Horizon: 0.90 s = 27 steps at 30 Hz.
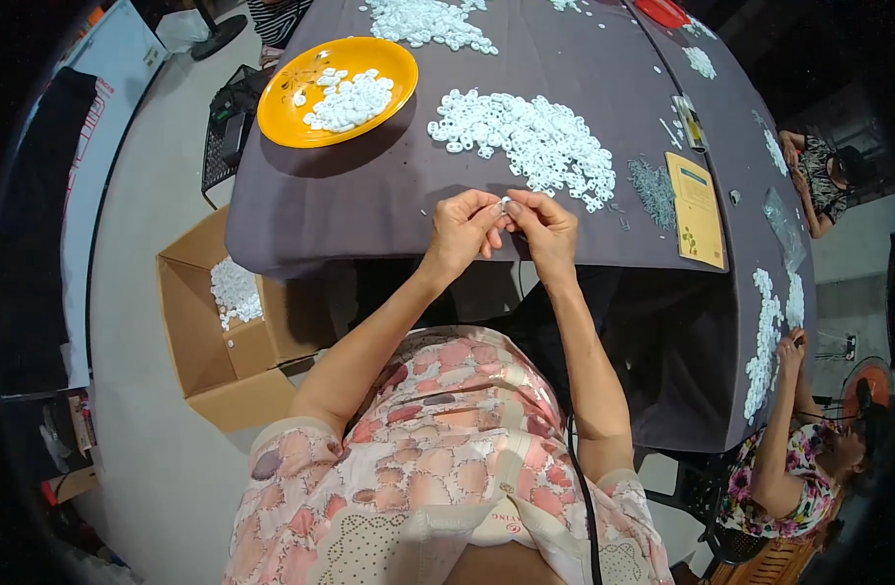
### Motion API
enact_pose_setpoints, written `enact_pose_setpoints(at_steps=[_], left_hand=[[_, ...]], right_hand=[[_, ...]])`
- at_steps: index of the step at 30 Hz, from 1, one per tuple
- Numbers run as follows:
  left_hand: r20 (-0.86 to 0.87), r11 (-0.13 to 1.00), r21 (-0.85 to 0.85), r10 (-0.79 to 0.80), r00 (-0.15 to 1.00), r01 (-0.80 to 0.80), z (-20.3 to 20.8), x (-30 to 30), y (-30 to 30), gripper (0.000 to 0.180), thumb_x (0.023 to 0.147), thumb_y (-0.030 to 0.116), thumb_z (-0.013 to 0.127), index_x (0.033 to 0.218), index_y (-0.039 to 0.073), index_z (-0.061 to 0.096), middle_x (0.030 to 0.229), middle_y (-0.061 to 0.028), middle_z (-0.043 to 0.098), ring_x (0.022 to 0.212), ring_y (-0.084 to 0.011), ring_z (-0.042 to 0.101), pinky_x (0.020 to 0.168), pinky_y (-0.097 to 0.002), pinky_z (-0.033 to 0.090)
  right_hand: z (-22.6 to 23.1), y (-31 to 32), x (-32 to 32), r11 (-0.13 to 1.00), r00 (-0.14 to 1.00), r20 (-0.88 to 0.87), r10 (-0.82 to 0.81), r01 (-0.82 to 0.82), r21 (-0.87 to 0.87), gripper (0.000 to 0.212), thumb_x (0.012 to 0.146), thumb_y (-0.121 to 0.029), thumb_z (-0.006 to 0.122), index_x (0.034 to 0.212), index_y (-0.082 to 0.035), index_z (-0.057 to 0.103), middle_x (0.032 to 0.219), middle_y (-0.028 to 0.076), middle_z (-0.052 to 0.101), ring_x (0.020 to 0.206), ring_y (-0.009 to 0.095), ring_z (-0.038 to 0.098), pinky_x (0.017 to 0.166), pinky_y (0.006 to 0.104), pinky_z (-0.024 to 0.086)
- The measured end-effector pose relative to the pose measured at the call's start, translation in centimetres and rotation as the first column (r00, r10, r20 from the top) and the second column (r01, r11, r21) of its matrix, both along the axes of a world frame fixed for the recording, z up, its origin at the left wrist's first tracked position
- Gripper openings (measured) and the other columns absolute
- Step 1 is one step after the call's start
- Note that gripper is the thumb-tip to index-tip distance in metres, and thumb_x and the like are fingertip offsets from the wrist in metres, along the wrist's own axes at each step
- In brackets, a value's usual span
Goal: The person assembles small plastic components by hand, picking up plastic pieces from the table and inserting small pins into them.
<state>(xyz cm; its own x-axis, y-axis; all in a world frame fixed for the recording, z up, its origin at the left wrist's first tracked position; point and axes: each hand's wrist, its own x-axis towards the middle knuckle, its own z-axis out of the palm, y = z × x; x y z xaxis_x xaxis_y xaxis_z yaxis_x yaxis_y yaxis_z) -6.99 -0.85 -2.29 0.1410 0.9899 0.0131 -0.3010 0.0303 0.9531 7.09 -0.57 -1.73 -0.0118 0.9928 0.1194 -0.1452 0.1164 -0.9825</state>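
Observation:
My left hand [460, 229] and my right hand [547, 232] meet just over the near edge of the grey-covered table [350, 210]. Between their fingertips they pinch a small white plastic piece [505, 205], mostly hidden by the fingers. Beyond them spreads a heap of small white plastic pieces with holes [530, 141]. To the right of my right hand lies a pile of tiny grey pins [652, 190], with a few strays nearer me. At the upper left, a yellow plate [275, 109] holds more white pieces.
A yellow booklet [696, 210] lies right of the pins. On the floor at left stands an open cardboard box [189, 322] with white pieces inside. Another heap [433, 21] sits at the far side. Two people work along the right, one in a flowered top [779, 478].

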Motion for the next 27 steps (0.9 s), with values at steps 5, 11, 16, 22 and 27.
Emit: enact_pose_setpoints(at_steps=[5,11,16,22,27], left_hand=[[0.001,0.999,-0.042,0.035,0.999,-0.035,0.5,0.1,-0.1,0.013,0.090,0.007,0.056,0.089,-0.005,0.061,0.072,-0.0059,0.063,0.051,-0.0062,0.055,0.040,-0.0190,0.044],[0.055,0.997,-0.032,0.071,0.996,-0.069,0.4,0.2,0.0,0.013,0.089,0.006,0.057,0.090,-0.006,0.063,0.072,-0.0066,0.064,0.052,-0.0067,0.056,0.040,-0.0193,0.045],[0.023,0.998,-0.028,0.052,0.998,-0.051,0.6,0.1,-0.1,0.014,0.089,0.005,0.056,0.094,-0.005,0.064,0.072,-0.0067,0.064,0.052,-0.0067,0.056,0.041,-0.0191,0.045],[0.012,0.997,-0.082,0.013,1.000,-0.011,1.1,-0.2,-0.3,0.017,0.090,0.008,0.056,0.094,-0.005,0.064,0.076,-0.0048,0.063,0.053,-0.0048,0.055,0.041,-0.0182,0.043],[-0.491,0.845,0.534,0.339,0.803,-0.030,1.0,0.3,-0.3,0.014,0.084,0.006,0.061,0.095,-0.002,0.064,0.079,-0.0103,0.063,0.063,-0.0157,0.060,0.054,-0.0288,0.047]], right_hand=[[-0.1,0.0,0.0,0.999,0.997,0.074,0.009,-0.011,0.037,0.016,0.085,-0.001,0.062,0.099,0.002,0.066,0.080,0.004,0.065,0.067,0.006,0.057,0.060,0.0191,0.044],[0.0,-0.5,-0.1,0.998,0.999,0.045,0.025,-0.027,0.051,0.023,0.084,0.000,0.062,0.107,-0.001,0.065,0.083,0.003,0.066,0.072,0.006,0.059,0.064,0.0191,0.045],[0.7,-0.5,-0.2,0.999,0.994,0.107,0.028,-0.032,0.042,0.022,0.085,0.001,0.061,0.107,0.003,0.061,0.084,0.004,0.066,0.075,0.007,0.060,0.067,0.0200,0.047],[0.9,-0.7,1.0,0.999,0.991,0.130,0.000,-0.004,0.036,0.013,0.083,0.000,0.063,0.096,0.001,0.062,0.079,-0.002,0.060,0.068,0.003,0.053,0.060,0.0183,0.043],[1.7,-1.2,3.4,0.991,0.862,0.506,-0.018,-0.050,0.121,0.015,0.079,0.000,0.061,0.095,0.001,0.061,0.074,0.004,0.060,0.063,0.009,0.055,0.057,0.0247,0.045]])
